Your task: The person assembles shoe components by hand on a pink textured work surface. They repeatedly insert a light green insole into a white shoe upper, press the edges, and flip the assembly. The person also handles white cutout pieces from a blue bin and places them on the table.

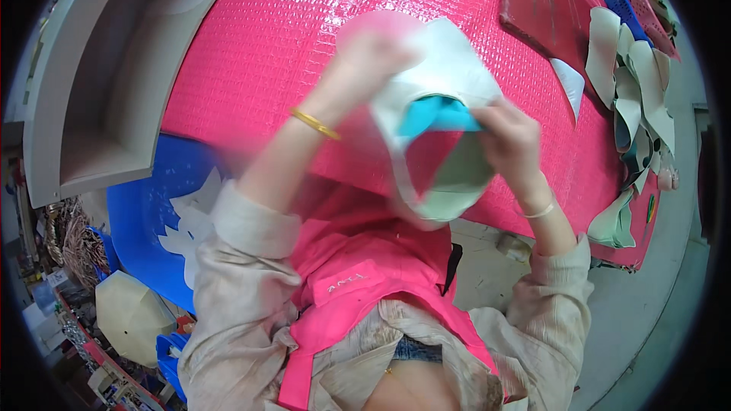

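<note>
A white, leather-like looped piece (pixel 453 49) with a pale green inner side hangs over the near part of the table. A turquoise patch (pixel 438 114) shows along its opening. My right hand (pixel 512 137) is closed on the piece's right edge, thumb and fingers pinching it. My left hand (pixel 375 61), with a gold bangle at the wrist, is over the upper left part of the piece. Its fingers are smeared by motion, so its grip cannot be made out. Beside it is a blurred, rounded light pink shape (pixel 373 24).
The table has a shiny pink cover (pixel 251 61). A dark red board (pixel 544 7) lies at the far right, near a small white piece (pixel 567 84). Several similar pale pieces (pixel 628 84) are heaped on the right edge. Left are a grey shelf (pixel 114 68) and blue chair (pixel 145 221).
</note>
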Demonstrator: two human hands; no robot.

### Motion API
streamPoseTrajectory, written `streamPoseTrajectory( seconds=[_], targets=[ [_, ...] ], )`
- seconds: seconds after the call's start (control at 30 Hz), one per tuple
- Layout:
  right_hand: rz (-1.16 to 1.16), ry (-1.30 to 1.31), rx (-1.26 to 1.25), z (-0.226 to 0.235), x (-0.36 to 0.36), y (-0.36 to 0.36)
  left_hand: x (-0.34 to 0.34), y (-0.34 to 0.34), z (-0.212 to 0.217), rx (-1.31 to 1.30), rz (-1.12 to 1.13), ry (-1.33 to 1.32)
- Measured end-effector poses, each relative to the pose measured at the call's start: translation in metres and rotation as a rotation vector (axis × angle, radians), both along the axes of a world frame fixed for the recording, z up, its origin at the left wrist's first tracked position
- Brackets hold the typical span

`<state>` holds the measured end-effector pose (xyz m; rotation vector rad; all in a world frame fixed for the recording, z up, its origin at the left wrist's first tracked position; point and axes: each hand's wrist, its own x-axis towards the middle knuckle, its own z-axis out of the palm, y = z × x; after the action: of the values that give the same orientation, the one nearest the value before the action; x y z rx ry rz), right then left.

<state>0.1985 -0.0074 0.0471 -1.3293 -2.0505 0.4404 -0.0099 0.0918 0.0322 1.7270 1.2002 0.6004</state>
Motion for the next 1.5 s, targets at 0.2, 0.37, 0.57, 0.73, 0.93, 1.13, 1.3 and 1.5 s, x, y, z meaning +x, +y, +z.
streamPoseTrajectory(
  seconds=[0.2,0.37,0.57,0.73,0.93,1.13,1.3,1.5],
  targets=[
    [-0.139,0.318,-0.519,-0.030,0.021,0.015,0.005,-0.023,-0.003,0.690,0.031,0.104],
    [-0.068,0.173,-0.349,-0.021,0.006,0.015,0.014,-0.076,0.018,0.478,-0.232,0.704],
    [-0.282,0.709,-0.833,-0.032,0.044,-0.027,-0.036,-0.103,-0.023,0.585,-0.132,0.121],
    [-0.007,-0.262,-0.043,-0.012,-0.011,-0.016,-0.011,-0.100,-0.020,0.609,-0.077,0.247],
    [-0.149,0.649,-0.800,-0.037,0.006,0.027,-0.011,-0.066,-0.053,0.068,0.414,-0.352],
    [-0.027,0.350,-0.429,-0.030,-0.011,0.042,-0.032,-0.117,-0.003,0.796,-0.224,-0.156],
    [-0.032,0.505,-0.692,-0.022,-0.006,0.072,-0.051,-0.146,-0.018,0.245,-0.470,-0.097],
    [0.228,-0.055,-0.224,-0.019,-0.005,0.081,-0.017,-0.176,-0.041,0.298,0.009,-0.150]
  ],
)
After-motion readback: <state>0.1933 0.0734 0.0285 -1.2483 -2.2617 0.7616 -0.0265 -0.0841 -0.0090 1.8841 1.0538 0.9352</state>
